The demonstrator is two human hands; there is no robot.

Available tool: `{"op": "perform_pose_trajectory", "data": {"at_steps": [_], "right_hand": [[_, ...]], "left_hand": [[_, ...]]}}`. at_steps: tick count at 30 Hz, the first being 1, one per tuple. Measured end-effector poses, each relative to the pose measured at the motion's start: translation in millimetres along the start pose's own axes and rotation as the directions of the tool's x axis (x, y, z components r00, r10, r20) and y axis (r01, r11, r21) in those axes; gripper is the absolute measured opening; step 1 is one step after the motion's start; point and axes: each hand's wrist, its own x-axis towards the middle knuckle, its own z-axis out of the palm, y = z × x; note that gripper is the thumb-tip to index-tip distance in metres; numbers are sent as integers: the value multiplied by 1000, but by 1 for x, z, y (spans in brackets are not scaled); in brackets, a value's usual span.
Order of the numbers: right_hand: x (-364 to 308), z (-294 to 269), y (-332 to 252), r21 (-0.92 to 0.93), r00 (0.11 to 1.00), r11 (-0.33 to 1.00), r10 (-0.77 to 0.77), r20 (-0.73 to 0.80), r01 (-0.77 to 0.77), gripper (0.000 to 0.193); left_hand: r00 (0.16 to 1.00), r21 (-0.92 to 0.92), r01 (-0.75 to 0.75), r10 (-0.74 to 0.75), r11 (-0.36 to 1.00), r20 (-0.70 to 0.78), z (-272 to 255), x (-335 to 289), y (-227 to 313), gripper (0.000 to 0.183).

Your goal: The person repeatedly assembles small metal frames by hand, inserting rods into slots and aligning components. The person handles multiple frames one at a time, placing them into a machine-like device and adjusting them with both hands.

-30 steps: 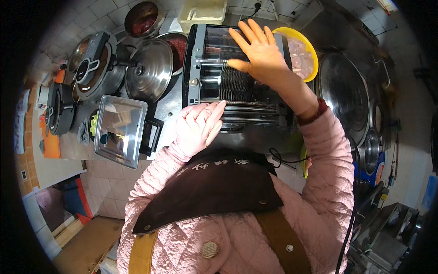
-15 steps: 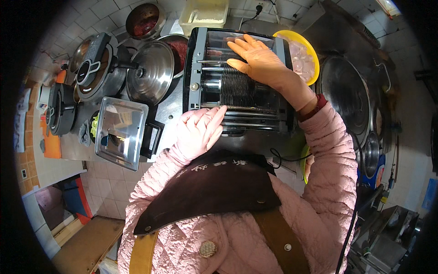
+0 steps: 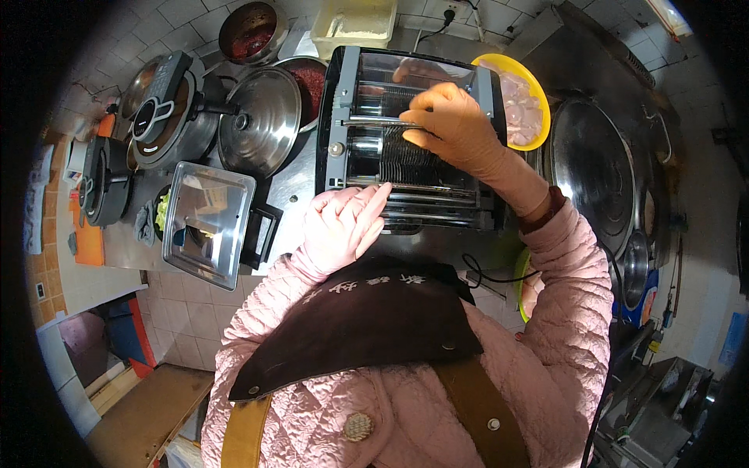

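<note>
In front of me stands a black and grey meat-cutting machine [image 3: 336, 168], its top uncovered. Rows of thin round blades [image 3: 406, 162] show inside it, with metal bars running across. My right hand [image 3: 452, 129], in an orange glove, has its fingers curled round the end of an upper metal rod [image 3: 373, 122] above the blades. Wearing a pale pink glove, my left hand [image 3: 343, 222] rests at the machine's near left corner. Its fingers are stretched out, with nothing in them.
Left of the machine lie a clear plastic cover [image 3: 204, 226], a steel lid [image 3: 259, 123] and a pot of red meat [image 3: 312, 87]. A yellow bowl [image 3: 540, 109] of pale meat stands right of it, beside a large wok [image 3: 597, 179]. A cream tub [image 3: 353, 39] sits behind.
My right hand has gone from spread fingers over the machine's far part to a curled grip at the metal rod, a little nearer to me. My left hand stays put.
</note>
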Motion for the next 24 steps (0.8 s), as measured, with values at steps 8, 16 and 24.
{"op": "perform_pose_trajectory", "data": {"at_steps": [8,16,24], "right_hand": [[-8,0,-22,-119,972,989,-56,227,85,19],[-9,3,-22,-88,981,994,-46,190,64,17],[-5,5,-27,-77,972,994,93,215,-78,18]], "left_hand": [[1000,40,-20,20,999,-5,-1,1,-1,58],[998,48,-39,41,998,-39,2,-1,-2,57],[1000,15,-11,12,1000,-22,3,-2,-1,57]]}}
